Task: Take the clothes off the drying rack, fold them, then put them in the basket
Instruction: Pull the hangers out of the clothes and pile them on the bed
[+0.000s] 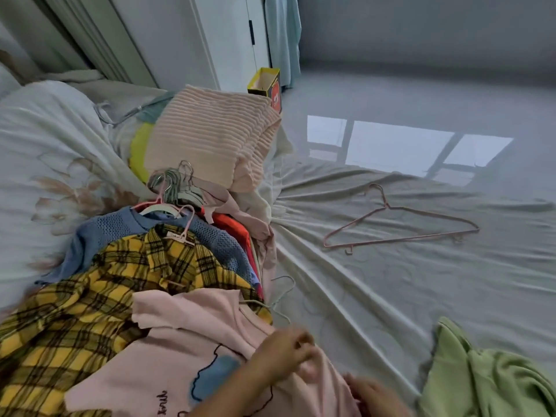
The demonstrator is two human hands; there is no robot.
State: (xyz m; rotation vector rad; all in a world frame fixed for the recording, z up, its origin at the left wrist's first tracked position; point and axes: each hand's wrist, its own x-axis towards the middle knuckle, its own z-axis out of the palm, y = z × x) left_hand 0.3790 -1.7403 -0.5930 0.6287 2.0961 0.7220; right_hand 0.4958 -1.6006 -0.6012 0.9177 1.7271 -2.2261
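Two hands sit at the bottom edge, both on the pink top (186, 341). L hand (285, 353): forearm enters from bottom-left, fingers curled in twd the thumb, pinching a fold of the pink fabric; motion-blurred. R hand (373, 395): lower, partly cut off by the frame, fingers against the top's right edge. Can't tell if it grips or only touches.

Pink top lies front-up at the near end of a clothes pile on the bed. It's soft, matte fabric w/ a blue patch, a dark stitched outline and some dark lettering.

Just behind it, partly under it, is the plaid shirt (75, 320): yellow w/ black checks, collared, crumpled. Next back is the blue sweater (210, 236), an open-mesh knit. A red garment (231, 224) shows beside it on the right.

Hanger bunch (174, 188) sits at the far end of the pile; thin wire, pink, white and grey-green, hooks tangled. Beyond it is a peach ribbed piece (210, 136), folded, thick, w/ horizontal ridges.

Pale sheet (391, 296) is smooth, w/ creases fanning out from the pile. One pink wire hanger (403, 227) lies flat on it, well apart from the clothes. Green garment (481, 380) is bunched at bottom-right, near the R hand.

Yellow box (267, 85) stands open-topped behind the peach piece. The glossy floor (451, 100) reflects a window.
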